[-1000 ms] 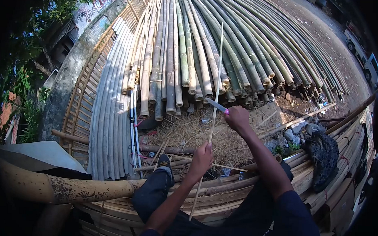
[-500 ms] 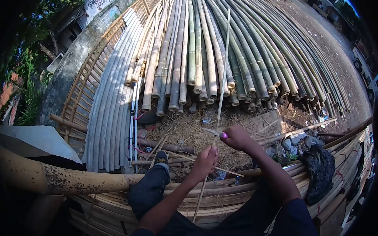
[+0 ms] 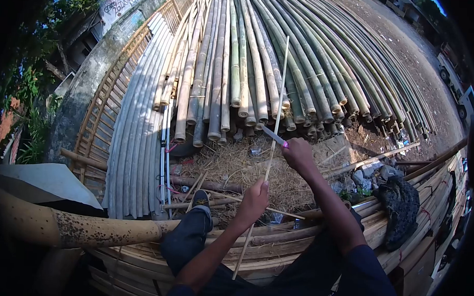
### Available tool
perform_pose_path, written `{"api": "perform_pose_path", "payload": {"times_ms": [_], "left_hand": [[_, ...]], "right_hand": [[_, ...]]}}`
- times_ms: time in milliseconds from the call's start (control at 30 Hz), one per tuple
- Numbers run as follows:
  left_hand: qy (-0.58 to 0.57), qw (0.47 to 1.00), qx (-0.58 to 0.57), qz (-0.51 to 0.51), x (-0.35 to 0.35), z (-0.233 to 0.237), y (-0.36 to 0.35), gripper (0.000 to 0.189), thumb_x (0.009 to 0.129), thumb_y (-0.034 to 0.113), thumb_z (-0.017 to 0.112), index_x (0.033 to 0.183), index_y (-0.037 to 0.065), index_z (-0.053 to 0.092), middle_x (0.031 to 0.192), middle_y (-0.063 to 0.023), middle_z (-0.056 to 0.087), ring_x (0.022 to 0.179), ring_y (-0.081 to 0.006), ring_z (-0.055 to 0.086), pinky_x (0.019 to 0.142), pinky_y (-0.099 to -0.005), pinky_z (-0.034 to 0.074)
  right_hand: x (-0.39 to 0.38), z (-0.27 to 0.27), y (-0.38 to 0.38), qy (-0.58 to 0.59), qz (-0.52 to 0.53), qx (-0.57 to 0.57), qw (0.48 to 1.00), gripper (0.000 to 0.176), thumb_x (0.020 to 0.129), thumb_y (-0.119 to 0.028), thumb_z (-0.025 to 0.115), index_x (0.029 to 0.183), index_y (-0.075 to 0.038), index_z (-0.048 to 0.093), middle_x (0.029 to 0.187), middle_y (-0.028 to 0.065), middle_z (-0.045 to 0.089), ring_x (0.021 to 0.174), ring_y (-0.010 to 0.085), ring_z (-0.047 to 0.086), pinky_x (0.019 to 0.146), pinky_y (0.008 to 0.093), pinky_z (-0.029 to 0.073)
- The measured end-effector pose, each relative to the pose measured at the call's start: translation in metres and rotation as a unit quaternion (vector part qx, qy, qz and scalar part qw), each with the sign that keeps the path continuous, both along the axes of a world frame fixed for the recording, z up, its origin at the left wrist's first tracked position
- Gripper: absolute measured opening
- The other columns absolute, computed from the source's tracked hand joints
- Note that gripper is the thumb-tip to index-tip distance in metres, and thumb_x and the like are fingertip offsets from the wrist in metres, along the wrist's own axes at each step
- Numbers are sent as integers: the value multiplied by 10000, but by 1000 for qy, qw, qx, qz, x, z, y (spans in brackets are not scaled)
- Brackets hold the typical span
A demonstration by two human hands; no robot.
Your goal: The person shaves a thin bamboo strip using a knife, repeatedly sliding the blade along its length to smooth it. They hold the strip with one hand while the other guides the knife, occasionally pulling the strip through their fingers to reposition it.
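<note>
A long thin bamboo strip [image 3: 278,113] slants up from my lap toward the pile of poles. My left hand [image 3: 252,202] is closed around its lower part. In my right hand [image 3: 299,153] is a knife [image 3: 274,136] with a pink handle, gripped in a fist. The knife's blade points up and to the left, lying at or across the strip well above my left hand; whether it touches cannot be made out. Beneath my left hand the strip's lower end reaches down between my legs.
Stacked bamboo poles [image 3: 245,70] fan out ahead. Grey corrugated sheets [image 3: 136,123] and a bamboo lattice [image 3: 105,101] stand left. A thick bamboo pole [image 3: 109,228] juts in from the left. Shavings [image 3: 231,163] litter the ground. A dark ragged lump [image 3: 397,212] lies right, near stones [image 3: 364,177].
My right hand and the knife have moved up along the strip, away from my left hand, and the blade has tilted. The strip and my left hand have shifted slightly downward.
</note>
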State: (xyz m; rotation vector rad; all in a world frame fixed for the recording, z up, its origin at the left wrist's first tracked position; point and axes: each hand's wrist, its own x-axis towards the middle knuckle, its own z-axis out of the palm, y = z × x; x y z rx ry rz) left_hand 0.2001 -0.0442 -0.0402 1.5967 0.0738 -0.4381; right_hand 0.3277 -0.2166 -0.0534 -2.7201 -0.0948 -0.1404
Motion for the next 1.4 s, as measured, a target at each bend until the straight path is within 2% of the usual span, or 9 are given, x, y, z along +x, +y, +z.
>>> {"api": "perform_pose_path", "payload": {"times_ms": [133,267,400,633,700,933,1167,1300,1400], "left_hand": [[-77,995,31,-62,-25,32,8,259,1000,238,363,807,71,411,581,48,317,472,-42,310,421,-218,282],[81,982,-166,-47,-15,31,16,277,996,254,364,815,52,423,563,15,370,449,-72,358,415,-250,306],[160,950,-266,24,-3,22,20,222,999,257,350,846,99,380,584,50,282,419,-34,269,343,-204,198],[-23,997,-71,25,2,-5,12,243,994,255,356,821,89,391,557,50,289,408,-42,277,345,-211,215],[-76,995,68,-6,3,-8,13,244,961,198,391,905,-29,464,583,-174,512,512,-293,547,505,-395,407],[-157,966,206,9,-11,-7,9,259,961,195,392,873,-33,477,610,-216,522,599,-402,560,526,-449,401],[-85,993,76,-19,-40,32,-6,273,981,226,379,838,5,452,607,-105,466,525,-220,471,501,-342,372],[-63,988,-94,-104,-36,33,1,255,997,251,357,817,76,408,586,38,330,449,-45,302,399,-218,269],[161,956,-242,-36,-17,42,9,235,1001,272,348,846,98,383,574,50,271,418,-36,238,349,-200,197]], "right_hand": [[46,-24,-148,14,-279,113,954,358,810,-293,474,734,15,640,719,226,634,698,387,628,585,489,430],[14,1,-128,-48,-99,270,957,305,789,-269,546,649,-3,599,529,174,520,519,289,564,500,436,335],[-22,40,-26,28,168,32,985,283,757,-259,568,620,-11,587,578,215,537,566,356,568,562,474,417],[-48,15,31,53,283,23,958,253,710,-270,584,601,-42,603,610,189,576,615,389,575,597,474,459],[-52,17,37,45,294,-23,955,223,695,-259,578,595,-63,615,606,179,581,609,376,584,578,470,461],[-19,7,21,22,161,-63,985,226,697,-278,575,609,-81,643,594,169,587,591,354,599,548,463,465],[62,-83,-112,1,-104,85,991,390,782,-313,485,691,51,590,647,240,583,639,412,585,589,503,412],[29,9,-175,-107,-190,305,927,322,764,-201,515,525,-24,391,478,-27,326,466,69,304,444,325,235],[8,23,-126,-47,-108,362,925,346,758,-211,552,530,-2,397,463,20,343,458,96,317,449,341,253]]}}
